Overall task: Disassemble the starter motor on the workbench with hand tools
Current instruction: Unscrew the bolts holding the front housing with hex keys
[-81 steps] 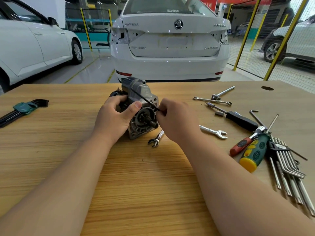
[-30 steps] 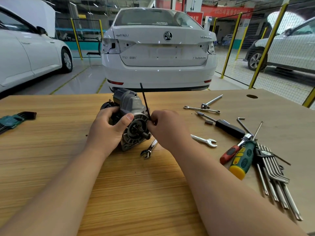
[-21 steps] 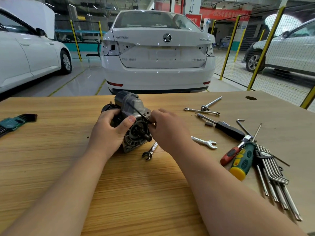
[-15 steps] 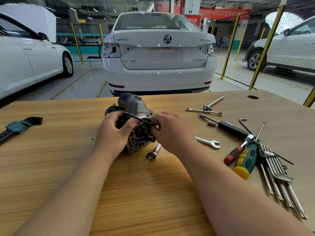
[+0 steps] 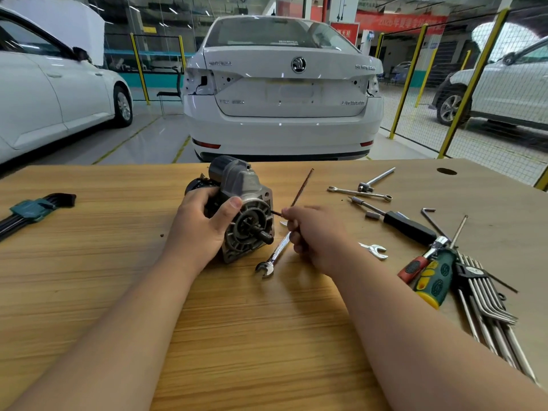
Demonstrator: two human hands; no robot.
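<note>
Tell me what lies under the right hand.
A wrench lies on the workbench, its open end sticking out below the right hand. The hand covers most of the upper shaft, so its far end cannot be made out.

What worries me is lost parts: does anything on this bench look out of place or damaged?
Nothing looks damaged or spilled. A small dark speck lies alone on the bench left of the motor, too small to identify; it could be a loose part.

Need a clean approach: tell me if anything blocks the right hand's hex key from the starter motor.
Nothing visible does. The hex key points its short end at the starter motor; the wrench lies lower down.
</note>
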